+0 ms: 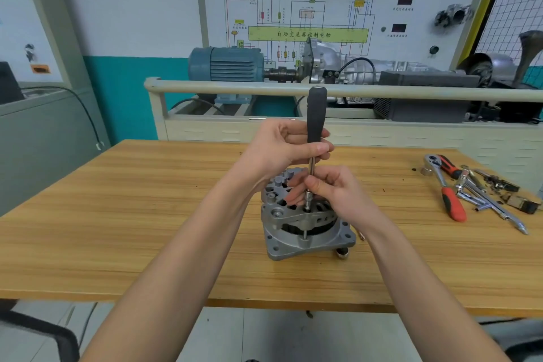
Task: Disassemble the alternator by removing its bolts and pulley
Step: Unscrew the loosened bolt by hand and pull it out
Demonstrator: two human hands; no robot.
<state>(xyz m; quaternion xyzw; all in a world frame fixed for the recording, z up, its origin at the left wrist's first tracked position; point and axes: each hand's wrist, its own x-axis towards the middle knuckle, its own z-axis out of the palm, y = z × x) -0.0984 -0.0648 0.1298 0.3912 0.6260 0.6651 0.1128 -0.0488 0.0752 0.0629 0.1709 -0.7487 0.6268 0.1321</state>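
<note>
A grey metal alternator (305,223) stands on its flange in the middle of the wooden table (147,214). A socket driver with a black handle (316,114) stands upright over it, its socket tip on a bolt on the alternator's top. My left hand (282,150) grips the lower part of the handle. My right hand (332,188) pinches the steel shaft just above the socket. A small dark part (342,253) lies under the flange's right corner.
At the table's right end lie a ratchet with a red and black grip (446,188), another red-handled tool (448,164), chrome wrenches (487,206) and small loose parts (520,203). A training bench with a railing (352,91), a blue motor (226,64) and a gearbox stands behind.
</note>
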